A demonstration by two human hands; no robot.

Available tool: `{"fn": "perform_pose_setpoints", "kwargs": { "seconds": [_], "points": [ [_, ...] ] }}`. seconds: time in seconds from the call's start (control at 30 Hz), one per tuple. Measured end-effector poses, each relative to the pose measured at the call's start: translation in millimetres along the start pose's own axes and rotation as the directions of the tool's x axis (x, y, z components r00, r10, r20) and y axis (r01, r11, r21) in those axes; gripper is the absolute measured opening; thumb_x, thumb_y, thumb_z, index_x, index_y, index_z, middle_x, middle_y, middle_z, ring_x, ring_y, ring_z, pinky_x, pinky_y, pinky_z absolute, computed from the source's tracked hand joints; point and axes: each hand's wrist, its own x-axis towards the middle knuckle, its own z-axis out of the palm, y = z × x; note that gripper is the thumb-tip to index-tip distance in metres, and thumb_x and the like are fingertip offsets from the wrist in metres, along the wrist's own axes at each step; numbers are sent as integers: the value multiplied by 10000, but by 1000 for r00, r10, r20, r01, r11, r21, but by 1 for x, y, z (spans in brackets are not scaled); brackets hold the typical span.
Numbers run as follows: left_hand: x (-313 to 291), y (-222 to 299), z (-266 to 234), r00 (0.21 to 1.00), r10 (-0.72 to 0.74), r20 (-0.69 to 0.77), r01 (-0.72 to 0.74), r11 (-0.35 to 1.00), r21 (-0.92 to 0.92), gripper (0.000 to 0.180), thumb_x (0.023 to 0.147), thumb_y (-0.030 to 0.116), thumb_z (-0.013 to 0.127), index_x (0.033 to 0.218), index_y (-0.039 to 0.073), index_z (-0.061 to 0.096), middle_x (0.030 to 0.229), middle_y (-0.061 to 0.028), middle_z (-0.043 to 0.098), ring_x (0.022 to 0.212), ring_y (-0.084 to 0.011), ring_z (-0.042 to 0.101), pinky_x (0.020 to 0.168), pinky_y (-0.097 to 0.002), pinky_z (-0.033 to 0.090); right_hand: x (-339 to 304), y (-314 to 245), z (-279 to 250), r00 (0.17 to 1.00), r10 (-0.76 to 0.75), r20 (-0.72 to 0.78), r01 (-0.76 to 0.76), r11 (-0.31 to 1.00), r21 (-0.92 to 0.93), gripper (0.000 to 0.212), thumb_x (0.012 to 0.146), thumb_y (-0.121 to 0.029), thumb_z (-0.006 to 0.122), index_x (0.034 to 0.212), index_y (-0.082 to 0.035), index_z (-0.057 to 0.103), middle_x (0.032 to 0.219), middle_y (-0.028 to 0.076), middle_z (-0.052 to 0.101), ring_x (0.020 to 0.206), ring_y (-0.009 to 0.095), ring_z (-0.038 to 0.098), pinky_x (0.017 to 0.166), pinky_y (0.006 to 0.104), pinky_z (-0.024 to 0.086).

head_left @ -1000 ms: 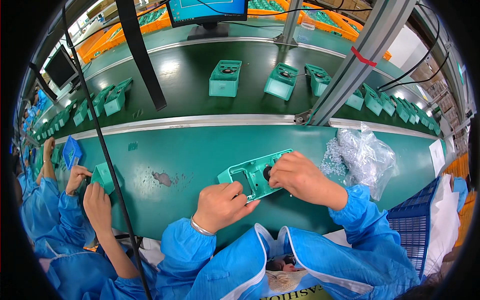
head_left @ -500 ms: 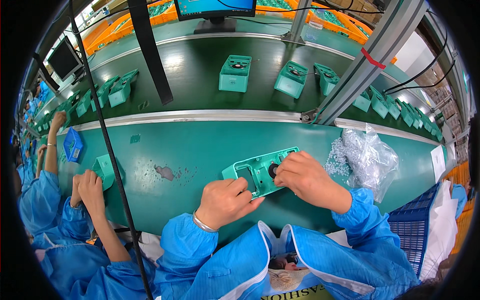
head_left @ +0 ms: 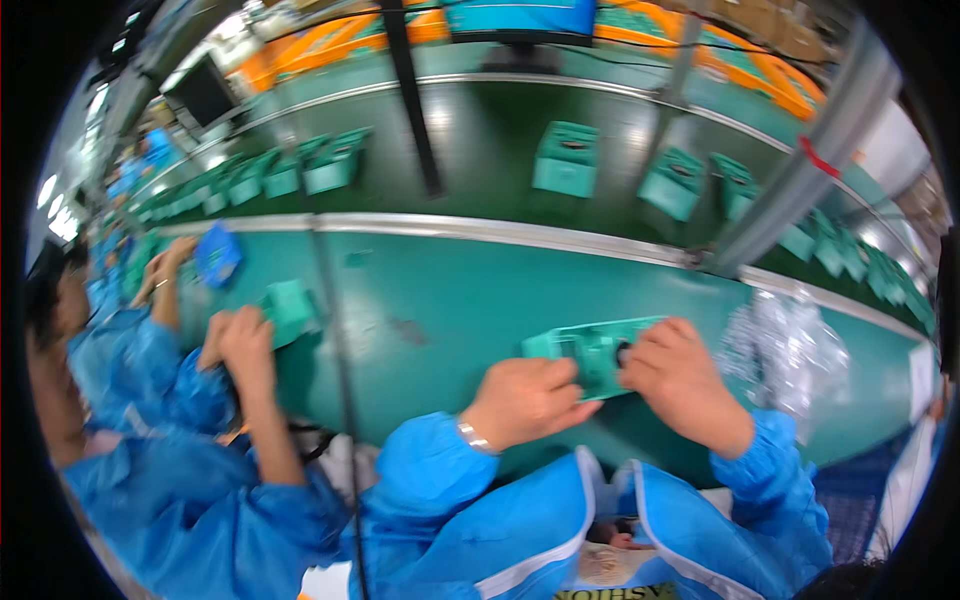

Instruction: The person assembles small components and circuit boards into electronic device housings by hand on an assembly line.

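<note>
Moved: view swung left, green case point(head_left: 602, 350) and fingers shifting together | hold looks alike, so same handling goes on | case between both hands' fingers | left hand point(head_left: 528, 402): fingers pinching its near-left edge | right hand point(head_left: 682, 376): fingertips bunched by black disc point(head_left: 622, 354); blurred, cannot tell if gripping

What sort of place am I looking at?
Probably a factory assembly line: a green housing is being handled, similar housings stand along a dark strip, and a co-worker in blue sits alongside.

Green bench point(head_left: 450, 275): crumpled clear bag point(head_left: 797, 355) right, blue bin point(head_left: 217, 257) left.
</note>
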Motion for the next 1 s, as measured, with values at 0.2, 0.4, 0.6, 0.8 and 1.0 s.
{"fn": "perform_pose_setpoints", "kwargs": {
  "seconds": [0.2, 0.4, 0.6, 0.8, 1.0],
  "points": [
    [11, 11, 14, 997, 50, -60, -51, 998, -22, 428, 740, 276, 844, 599, 125, 469, 737, -46, 468, 570, -211, 572, 477, -391, 457, -14, 2, -9, 987, 123, -107, -113, 989, 92, 85, 696, -92, 738, 735, -97, 662, 794, 43, 612, 870, 258, 586, 857, 416, 439],
    [0, -1, 20, 997, 28, -75, -29, 999, -19, 437, 732, 262, 839, 591, 112, 453, 739, -50, 455, 560, -215, 548, 472, -389, 431, -19, 23, 22, 946, 324, 12, -302, 868, 395, 93, 688, -18, 780, 721, -67, 708, 775, 40, 659, 866, 259, 596, 857, 401, 422],
    [1, 2, 20, 997, 21, -80, -23, 1000, -17, 443, 725, 269, 839, 592, 110, 448, 737, -51, 446, 549, -212, 526, 456, -382, 415, -20, 19, 24, 933, 359, 10, -331, 848, 415, 93, 684, -11, 774, 718, -58, 701, 786, 39, 667, 870, 263, 594, 861, 404, 417],
    [1, 2, 20, 998, 20, -51, -20, 1000, -9, 452, 708, 266, 840, 599, 110, 430, 741, -51, 447, 547, -201, 509, 436, -376, 398, -19, 15, 21, 934, 357, -21, -316, 852, 417, 109, 680, -20, 770, 719, -66, 680, 787, 42, 643, 864, 277, 580, 851, 415, 414],
    [1, 3, 19, 1000, 6, -10, -6, 1000, -25, 461, 731, 277, 842, 611, 115, 428, 750, -45, 456, 547, -189, 502, 427, -352, 390, -26, 22, 28, 953, 298, -65, -237, 859, 454, 137, 684, -26, 769, 753, -78, 662, 809, 38, 620, 858, 286, 565, 839, 417, 413]
  ]
}}
